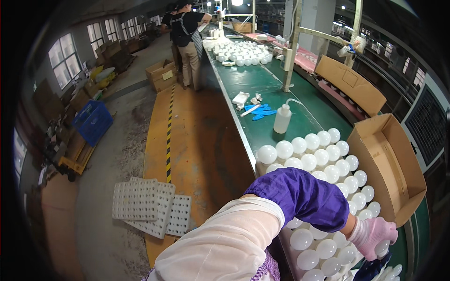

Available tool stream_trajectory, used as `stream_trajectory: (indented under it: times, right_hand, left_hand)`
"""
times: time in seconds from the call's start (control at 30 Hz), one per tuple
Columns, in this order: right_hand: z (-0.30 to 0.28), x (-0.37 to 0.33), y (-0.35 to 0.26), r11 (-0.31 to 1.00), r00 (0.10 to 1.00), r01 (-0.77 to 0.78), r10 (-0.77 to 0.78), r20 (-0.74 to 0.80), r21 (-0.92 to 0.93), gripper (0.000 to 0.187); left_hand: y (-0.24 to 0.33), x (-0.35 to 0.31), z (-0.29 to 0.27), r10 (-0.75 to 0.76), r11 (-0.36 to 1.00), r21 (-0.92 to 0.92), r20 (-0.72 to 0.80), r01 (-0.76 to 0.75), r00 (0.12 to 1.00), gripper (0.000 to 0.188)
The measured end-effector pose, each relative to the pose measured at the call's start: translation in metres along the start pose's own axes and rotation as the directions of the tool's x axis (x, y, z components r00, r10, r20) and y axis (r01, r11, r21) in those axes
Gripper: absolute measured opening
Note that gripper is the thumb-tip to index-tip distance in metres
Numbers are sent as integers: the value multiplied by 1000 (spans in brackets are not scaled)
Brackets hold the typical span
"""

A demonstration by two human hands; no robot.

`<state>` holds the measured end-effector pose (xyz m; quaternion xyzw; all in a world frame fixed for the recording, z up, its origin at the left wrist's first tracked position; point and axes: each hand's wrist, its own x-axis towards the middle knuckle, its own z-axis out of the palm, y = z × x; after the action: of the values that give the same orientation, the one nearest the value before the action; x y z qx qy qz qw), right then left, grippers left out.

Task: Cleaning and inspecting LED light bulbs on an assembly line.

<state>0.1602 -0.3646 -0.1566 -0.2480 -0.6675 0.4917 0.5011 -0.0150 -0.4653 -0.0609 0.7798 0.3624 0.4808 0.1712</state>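
Left hand, in a pale pink glove, sits just off the near end of the open cardboard carton, the landmark for these notes. Fingers are bent and closed round one bulb; its white globe shows below the fingertips. Base hidden by the glove, so the bulb's long axis can't be read with confidence. Glove and carton corner lie close in the view; can't tell whether they touch.

Key relation: the held bulb is directly under the fingers, on the near side of the carton. The block of white globe bulbs lies to the carton's left, in close rows, globes up, long axes roughly upright. Those rows run along the carton's left wall, and its near rows pass under the purple sleeve cover. Left hand is the nearer one to all of this; right hand not made out. Something dark blue shows below the glove, too cut off to name.

Farther off, left of the carton's far end: translucent squeeze bottle with a bent spout, then a crumpled blue glove. Well left of the carton, on the floor: stacked white perforated trays.
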Motion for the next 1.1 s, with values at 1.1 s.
stream_trajectory:
  times: [1.1]
  right_hand:
    - [-118,116,34,981,978,-133,154,-144,140,30]
  left_hand:
    - [-203,154,84,-383,839,-341,184,424,905,67]
